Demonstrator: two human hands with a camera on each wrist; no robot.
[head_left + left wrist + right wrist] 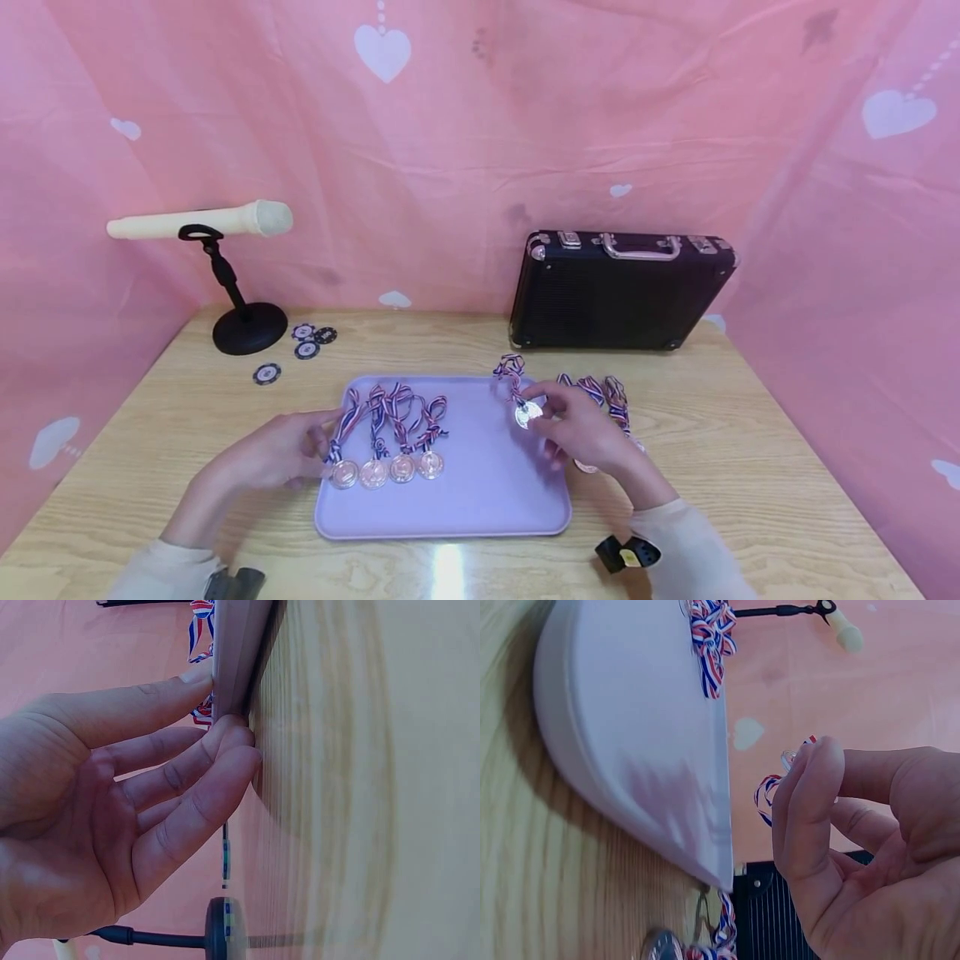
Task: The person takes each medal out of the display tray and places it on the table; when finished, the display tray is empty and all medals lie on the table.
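Note:
My right hand (581,429) pinches a silvery medal (527,414) between thumb and fingers, held above the right part of a lilac tray (487,500). Its striped red, white and blue ribbon (512,371) is bunched up beyond the disc. Seen from the right wrist, the fingers (806,810) hide most of that medal. At the tray's left side, my left hand (273,450) holds the rim, thumb at the top edge and curled fingers (217,772) low against the side. Several medals (402,468) with knotted ribbons lie in a row on the tray's left half.
More medals with striped ribbons (617,400) lie on the wooden table right of the tray, partly behind my right hand. A black case (622,292) stands at the back right. Back left are a white microphone (202,221) on a black stand (251,327) and several poker chips (307,350).

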